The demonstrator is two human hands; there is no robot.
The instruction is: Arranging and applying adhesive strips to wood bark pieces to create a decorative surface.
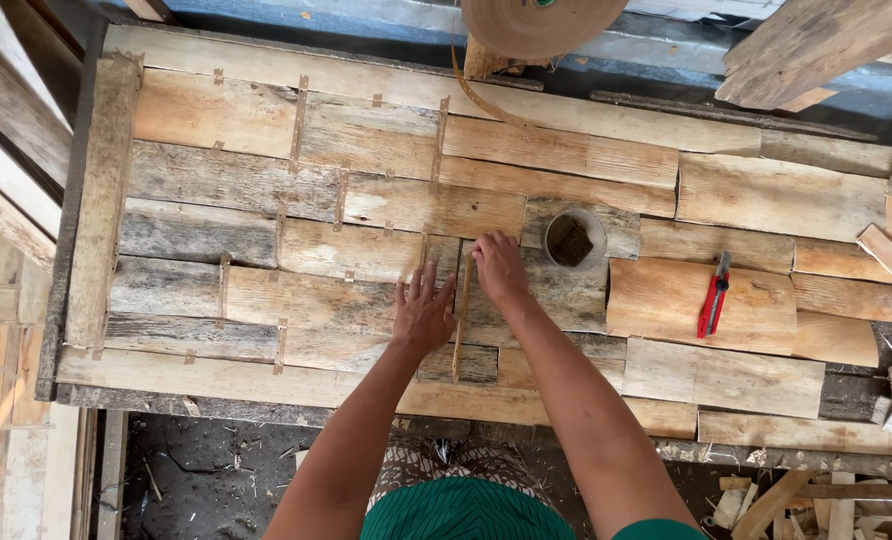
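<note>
Plainly, the thin, pale-brown strip of paper tape running upright across the patchwork of flat, weathered wood veneer sheets looks light, limp and easy to tear. I judge it wants pressing flat with the fingertips rather than pinching, and lifting only by a free end. It lies near the front edge of the tabletop, over a seam between two sheets, narrow and dull tan, much like the short tape patches dotting the other seams.

The left hand lies flat and spread on the veneer just left of the strip, its grip holding nothing. The right hand presses its fingertips at the strip's upper end, fingers bent, closed on nothing.

A small round grey cup with a dark lump inside stands just beside the right hand. A red-handled utility knife lies well apart to the right, and a big brown tape roll hangs at the far edge.
</note>
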